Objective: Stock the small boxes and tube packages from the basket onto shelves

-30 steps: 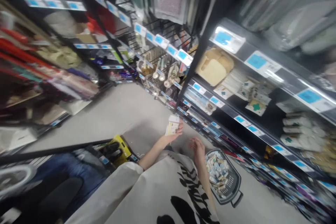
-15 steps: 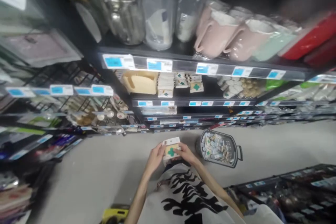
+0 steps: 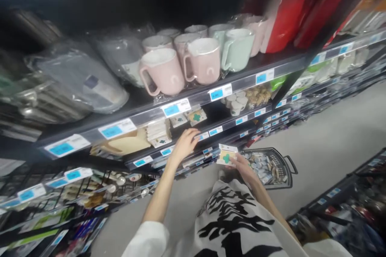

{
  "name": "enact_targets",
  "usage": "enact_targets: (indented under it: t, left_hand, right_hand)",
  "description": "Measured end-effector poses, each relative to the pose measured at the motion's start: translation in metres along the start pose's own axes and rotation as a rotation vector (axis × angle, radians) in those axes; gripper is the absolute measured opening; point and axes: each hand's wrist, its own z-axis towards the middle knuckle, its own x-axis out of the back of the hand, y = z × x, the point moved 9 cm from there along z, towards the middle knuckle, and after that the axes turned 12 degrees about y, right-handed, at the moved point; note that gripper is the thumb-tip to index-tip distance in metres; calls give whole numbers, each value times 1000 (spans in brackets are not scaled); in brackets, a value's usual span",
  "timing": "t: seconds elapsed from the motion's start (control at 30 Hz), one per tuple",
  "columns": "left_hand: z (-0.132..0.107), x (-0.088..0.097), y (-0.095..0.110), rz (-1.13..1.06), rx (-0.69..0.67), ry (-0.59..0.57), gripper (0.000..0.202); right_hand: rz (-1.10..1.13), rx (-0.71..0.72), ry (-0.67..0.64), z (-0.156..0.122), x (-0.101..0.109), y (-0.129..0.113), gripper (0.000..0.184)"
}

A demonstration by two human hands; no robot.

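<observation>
My right hand grips a small flat packet with a white top band and a green clover shape. My left hand is stretched out at the front edge of the lower shelf, its fingers extended and nothing in them. Just beyond its fingertips lie similar clover packets on the shelf. A stack of white packets stands to the left of those, beside a cream plastic tray. Below and right of my right hand, a dark basket full of small packaged goods rests on the floor.
Above, a shelf holds pink mugs, a mint mug and bagged clear containers. Its price-tag rail overhangs the lower shelf. Hanging utensils are at left; another shelf stands at lower right.
My left hand has let go of the packet and moved up to the lower shelf. The packet stays in my right hand. My view has turned and come closer to the shelves.
</observation>
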Motion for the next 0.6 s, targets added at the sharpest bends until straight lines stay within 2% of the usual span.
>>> enact_targets:
  t: [0.1,0.2,0.33,0.47,0.6]
  left_hand:
    - [55,-8,-17,195,-44,-25,35]
    - [89,-17,-33,316,-59,-43,46]
    - [112,-25,-46,429,-27,-75,53]
    - [131,-21,-58,485,38,-130,54]
    - [151,-18,-68,385,151,-165,38]
  right_hand:
    - [22,50,-46,18,3,-25,54]
    - [36,60,-80,26,7,-44,51]
    - [35,43,-108,31,16,-54,49]
    - [91,12,-91,41,30,-42,51]
    - [121,-14,-66,51,40,-31,50]
